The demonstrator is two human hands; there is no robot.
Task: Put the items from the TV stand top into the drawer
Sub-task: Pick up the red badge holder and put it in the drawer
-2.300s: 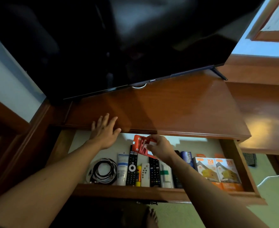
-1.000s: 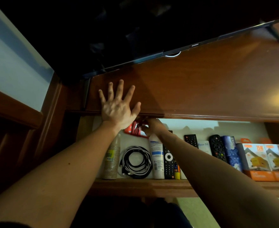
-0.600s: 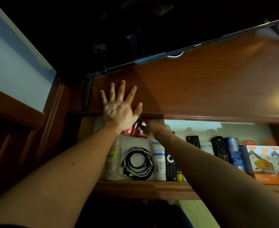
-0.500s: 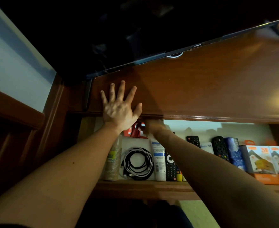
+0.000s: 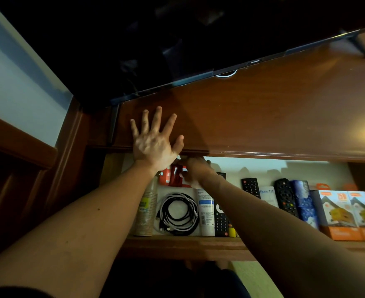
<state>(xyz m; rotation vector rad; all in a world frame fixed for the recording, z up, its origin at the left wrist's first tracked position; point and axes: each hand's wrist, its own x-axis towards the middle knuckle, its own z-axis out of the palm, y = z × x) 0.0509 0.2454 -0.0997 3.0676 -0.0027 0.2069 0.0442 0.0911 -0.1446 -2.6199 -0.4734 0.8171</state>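
While your left hand [image 5: 155, 143] lies flat, fingers spread, on the TV stand top [image 5: 263, 117], it grips nothing; judged from its position at the front edge, it serves to steady you as you lean in. Your right hand [image 5: 195, 172] reaches into the open drawer [image 5: 177, 244], fingers curled around a red packet [image 5: 173, 178] at the back, just under the overhanging edge; whether the grip is firm or already loosening cannot be told in the shadow. That packet sits behind a coiled cable [image 5: 178, 212] and a white tube [image 5: 206, 211], apparently because the front row is full: a spray bottle [image 5: 146, 209], several remotes [image 5: 250, 188] and orange boxes [image 5: 349, 214] stand side by side. No loose items show on the visible stand top beneath the television [image 5: 198, 39], so the task appears nearly complete.
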